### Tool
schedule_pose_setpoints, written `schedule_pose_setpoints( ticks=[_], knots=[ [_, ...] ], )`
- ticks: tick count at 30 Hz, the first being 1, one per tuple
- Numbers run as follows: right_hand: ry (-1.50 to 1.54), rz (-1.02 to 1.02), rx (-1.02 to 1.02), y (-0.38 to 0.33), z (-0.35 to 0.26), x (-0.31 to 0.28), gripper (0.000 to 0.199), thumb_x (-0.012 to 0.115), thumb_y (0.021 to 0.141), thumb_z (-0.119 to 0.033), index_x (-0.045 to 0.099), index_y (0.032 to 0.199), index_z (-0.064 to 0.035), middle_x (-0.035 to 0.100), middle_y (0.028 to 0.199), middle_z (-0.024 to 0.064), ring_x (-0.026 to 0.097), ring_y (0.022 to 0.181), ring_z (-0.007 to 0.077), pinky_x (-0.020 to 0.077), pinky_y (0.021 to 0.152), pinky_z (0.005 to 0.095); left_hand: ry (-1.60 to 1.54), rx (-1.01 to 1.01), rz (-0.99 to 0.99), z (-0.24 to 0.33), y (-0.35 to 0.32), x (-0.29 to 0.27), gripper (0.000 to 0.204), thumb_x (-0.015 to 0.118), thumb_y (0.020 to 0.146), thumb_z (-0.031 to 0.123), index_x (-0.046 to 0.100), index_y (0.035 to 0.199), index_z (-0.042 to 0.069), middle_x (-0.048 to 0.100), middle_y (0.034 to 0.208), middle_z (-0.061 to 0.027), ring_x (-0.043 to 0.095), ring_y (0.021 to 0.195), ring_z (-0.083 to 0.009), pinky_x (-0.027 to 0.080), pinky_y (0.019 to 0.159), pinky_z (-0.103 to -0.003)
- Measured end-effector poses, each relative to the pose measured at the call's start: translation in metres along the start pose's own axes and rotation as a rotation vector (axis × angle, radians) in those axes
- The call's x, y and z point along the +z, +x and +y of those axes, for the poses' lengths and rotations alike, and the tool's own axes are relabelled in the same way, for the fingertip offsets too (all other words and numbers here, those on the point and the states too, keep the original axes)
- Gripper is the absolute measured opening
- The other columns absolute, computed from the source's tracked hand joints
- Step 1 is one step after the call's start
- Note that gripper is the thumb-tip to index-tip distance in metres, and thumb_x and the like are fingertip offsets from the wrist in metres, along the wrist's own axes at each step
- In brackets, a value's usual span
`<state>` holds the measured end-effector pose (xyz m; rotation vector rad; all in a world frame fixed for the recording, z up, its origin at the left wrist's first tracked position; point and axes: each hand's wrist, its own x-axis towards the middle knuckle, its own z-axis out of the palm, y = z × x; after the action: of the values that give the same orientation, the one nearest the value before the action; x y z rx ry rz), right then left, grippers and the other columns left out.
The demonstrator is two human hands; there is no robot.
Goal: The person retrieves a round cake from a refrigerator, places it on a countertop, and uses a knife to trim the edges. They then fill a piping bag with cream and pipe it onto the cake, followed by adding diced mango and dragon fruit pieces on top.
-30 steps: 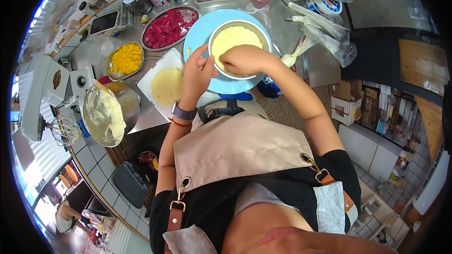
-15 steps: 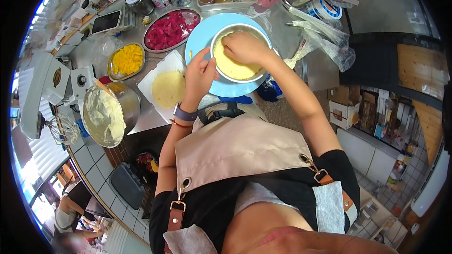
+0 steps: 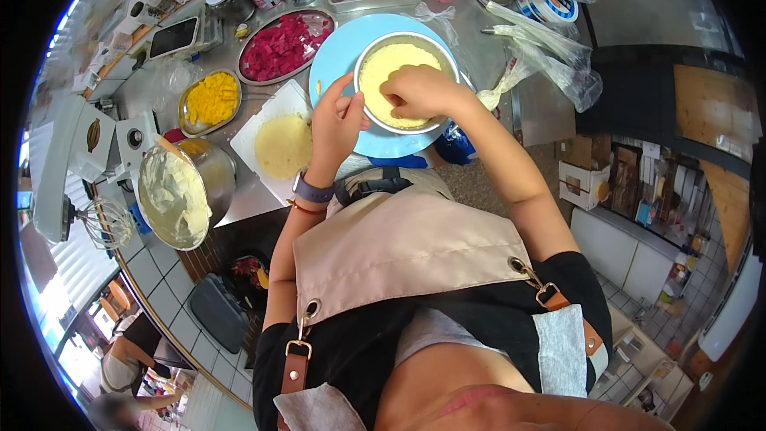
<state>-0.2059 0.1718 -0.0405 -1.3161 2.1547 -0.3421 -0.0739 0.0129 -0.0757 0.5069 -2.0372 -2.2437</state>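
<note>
While our left hand grips the metal ring at its left rim, our right hand, fingers curled and holding nothing, presses the yellow cake layer inside, on the blue plate.

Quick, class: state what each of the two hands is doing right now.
Left hand: curled against the rim of the round metal cake ring, steadying it.
Right hand: holds nothing, fingers pressing on the pale yellow sponge layer.
</note>
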Motion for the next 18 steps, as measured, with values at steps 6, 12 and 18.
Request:
schedule_pose_setpoints(
  ticks=[6,12,18],
  knots=[
    [-0.036,-0.131,0.1,-0.014,-0.005,-0.02,0.013,0.067,0.069,-0.017,0.062,0.077,-0.0081,0.064,0.076,0.0117,0.063,0.077,0.0325,0.0476,0.067,0.0444,-0.02,-0.022,0.004,-0.001,0.002,-0.002,0.038,0.056,0.096,0.007,0.049,0.132,-0.003,0.062,0.065,-0.005,0.059,0.056,-0.0079,0.049,0.052,-0.022],
    [0.571,0.506,-0.115,-0.046,0.017,-0.02,0.003,0.059,0.076,-0.002,0.059,0.078,-0.0034,0.06,0.075,0.008,0.06,0.075,0.023,0.047,0.071,0.0318,0.002,-0.048,0.006,-0.001,0.0,-0.001,0.039,0.056,0.096,0.008,0.048,0.133,-0.002,0.063,0.066,-0.0057,0.059,0.055,-0.0086,0.049,0.052,-0.022],
    [0.083,0.612,0.968,-0.107,0.15,0.045,0.034,0.055,0.091,-0.035,0.07,0.097,-0.0047,0.07,0.104,0.0139,0.069,0.092,0.0304,0.0529,0.08,0.0391,0.0,-0.087,-0.023,0.004,0.0,-0.002,0.038,0.055,0.098,0.011,0.048,0.133,-0.001,0.064,0.068,-0.0056,0.059,0.057,-0.0084,0.049,0.053,-0.022]
  ],
)
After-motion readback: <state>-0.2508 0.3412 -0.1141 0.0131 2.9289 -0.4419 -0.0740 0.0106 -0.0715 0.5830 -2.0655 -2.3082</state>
